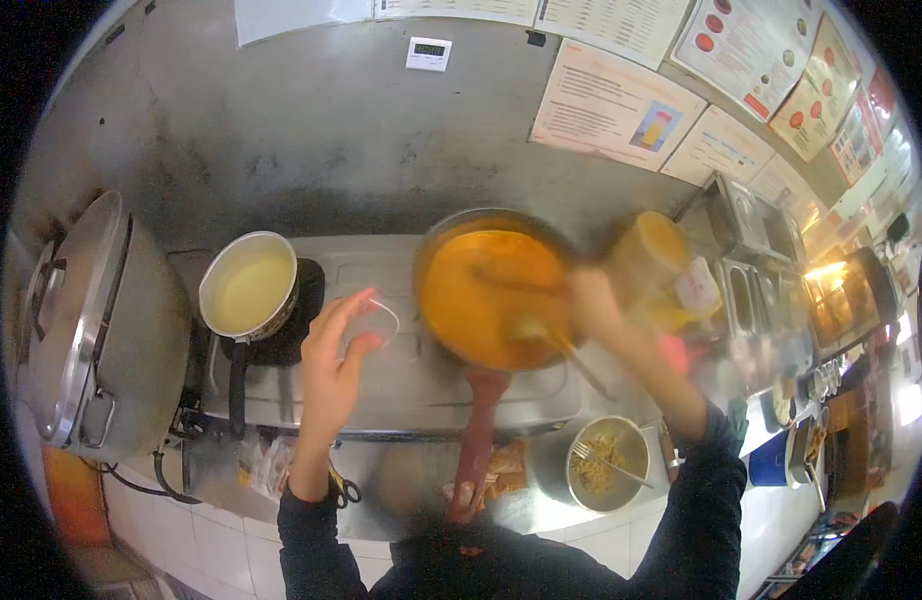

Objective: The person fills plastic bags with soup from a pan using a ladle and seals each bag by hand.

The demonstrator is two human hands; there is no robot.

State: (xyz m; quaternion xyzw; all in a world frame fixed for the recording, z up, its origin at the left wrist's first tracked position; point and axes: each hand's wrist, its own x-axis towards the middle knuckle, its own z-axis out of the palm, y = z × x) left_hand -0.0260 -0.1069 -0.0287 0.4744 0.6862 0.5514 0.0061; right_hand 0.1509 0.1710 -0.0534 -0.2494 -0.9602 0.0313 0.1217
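Note:
My left hand (336, 345) is raised over the stove, thumb and fingers curved round a small clear cup (379, 322) with a pale rim. To its right is a frying pan (421, 262) of orange sauce (461, 310), its reddish handle (478, 440) towards me. My right hand (593, 298), smeared by motion, is at the pan's right edge. From it a brown stirring tool (516, 284), its head too blurred to name, reaches into the sauce. A ladle (579, 365) also rests in the pan, its handle over the near right rim.
A saucepan (249, 285) of pale yellow liquid stands on the left burner, beside a large lidded pot (146, 340). In front are scissors (345, 487) and a bowl (636, 440) of noodle-like food with a fork. Plastic containers (653, 250) and metal trays (746, 290) stand right.

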